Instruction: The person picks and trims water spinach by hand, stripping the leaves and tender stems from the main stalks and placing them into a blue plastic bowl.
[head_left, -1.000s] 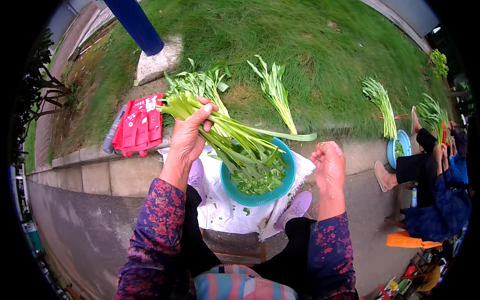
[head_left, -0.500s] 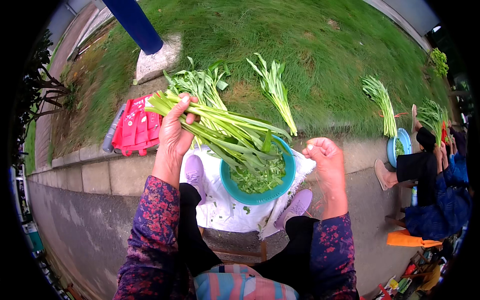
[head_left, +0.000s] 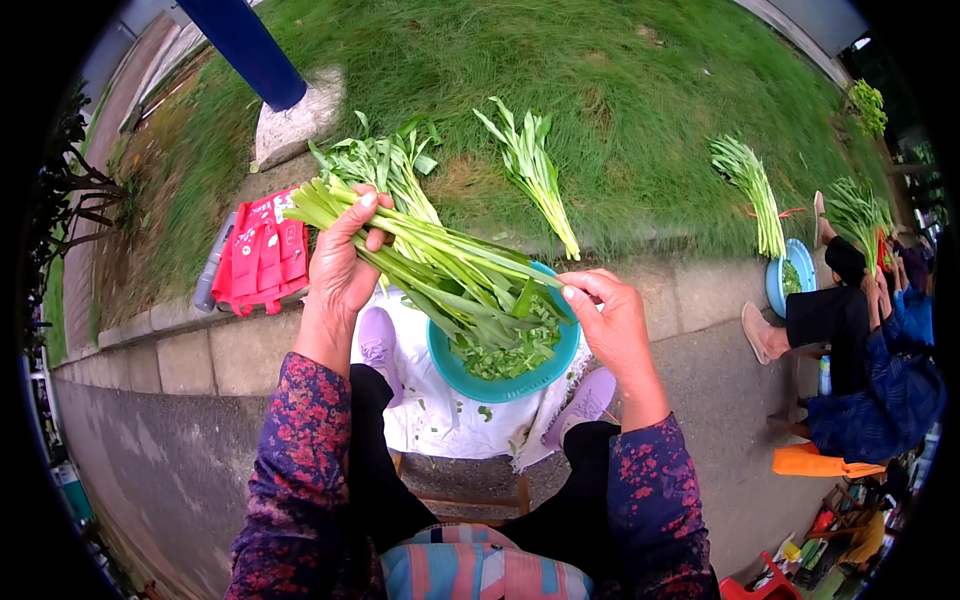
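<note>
My left hand (head_left: 338, 270) is wrapped round a bunch of long-stemmed leafy greens (head_left: 445, 250), cut ends at the upper left, leaves hanging toward the lower right. At the far end of the bunch, thumb and fingers of my right hand (head_left: 612, 318) pinch the tip of a leafy green stalk. Below the bunch stands a turquoise basin (head_left: 443, 365) holding torn green leaf pieces (head_left: 515, 357); the greens hide part of it. The basin rests on a white cloth (head_left: 425, 425) between my lilac shoes, with a few leaf scraps lying on the cloth.
More greens (head_left: 395, 170) and another small bunch (head_left: 535, 175) lie by the grass. A red bag (head_left: 265, 255) sits on the kerb at left, near a blue post (head_left: 245, 50). At right, a seated person (head_left: 870, 380) holds greens beside a blue basin (head_left: 772, 290).
My right hand has moved left and in to the bunch's leafy end, where it now pinches a stalk's tip. The left hand keeps its hold. The whole view has shifted slightly.
</note>
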